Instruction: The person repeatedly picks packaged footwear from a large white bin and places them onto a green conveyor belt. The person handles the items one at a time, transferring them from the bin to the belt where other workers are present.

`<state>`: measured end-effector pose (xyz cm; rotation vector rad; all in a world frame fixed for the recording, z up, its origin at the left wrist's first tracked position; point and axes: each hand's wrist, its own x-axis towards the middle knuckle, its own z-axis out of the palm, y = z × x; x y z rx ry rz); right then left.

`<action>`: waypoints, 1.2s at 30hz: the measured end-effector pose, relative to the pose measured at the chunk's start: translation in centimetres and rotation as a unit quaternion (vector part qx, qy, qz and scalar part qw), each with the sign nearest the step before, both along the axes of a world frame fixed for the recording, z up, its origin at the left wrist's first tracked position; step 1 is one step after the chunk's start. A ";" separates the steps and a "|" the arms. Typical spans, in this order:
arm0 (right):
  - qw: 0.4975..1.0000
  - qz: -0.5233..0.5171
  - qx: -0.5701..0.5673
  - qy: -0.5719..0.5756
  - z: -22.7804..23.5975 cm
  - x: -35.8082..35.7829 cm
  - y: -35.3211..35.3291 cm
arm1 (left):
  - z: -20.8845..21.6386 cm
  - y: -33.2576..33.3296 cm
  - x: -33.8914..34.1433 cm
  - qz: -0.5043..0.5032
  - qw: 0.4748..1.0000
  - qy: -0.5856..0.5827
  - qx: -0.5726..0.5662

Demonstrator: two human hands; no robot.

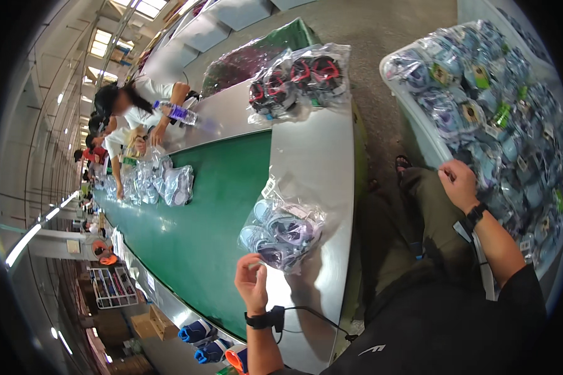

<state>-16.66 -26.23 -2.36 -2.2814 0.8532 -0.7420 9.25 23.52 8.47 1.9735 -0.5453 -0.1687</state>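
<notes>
My left hand (251,286) is just beside the near edge of a clear plastic bag of light-blue and lavender shoes (281,232). Its fingers are loosely curled, with a gap between them and the thumb, and nothing shows in them. That bag lies on the metal edge of the table, partly over the green belt. Off to the right, my right hand (460,184) hangs by the rim of a big white bin (413,112). Its fingers are folded in, and I see nothing in them. Inside the bin are many bagged blue shoes (475,81).
Bagged black-and-red shoes (300,81) sit on the far metal tabletop (313,144). A green conveyor belt (200,231) carries more bagged shoes (162,181) near co-workers at the left. One co-worker's arm is near a bottle (175,112). Blue and orange shoes (213,350) stand below the belt.
</notes>
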 end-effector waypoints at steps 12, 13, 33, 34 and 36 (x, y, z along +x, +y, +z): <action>0.999 0.002 0.041 -0.033 0.2 -0.6 -0.1 | -2.4 -6.5 -2.5 0.029 0.992 0.102 -0.066; 0.998 0.004 0.050 -0.035 0.2 -0.6 -0.2 | -2.3 -7.1 -3.1 0.014 0.992 0.106 -0.067; 0.997 0.014 0.065 -0.042 0.0 -0.6 -0.6 | -1.1 -10.3 -5.9 0.019 0.985 0.158 -0.062; 0.997 0.014 0.064 -0.042 0.0 -0.6 -0.6 | -1.3 -10.6 -6.2 0.014 0.986 0.149 -0.069; 0.997 0.013 0.063 -0.043 0.1 -0.6 -0.6 | -1.6 -10.7 -6.8 0.011 0.989 0.135 -0.062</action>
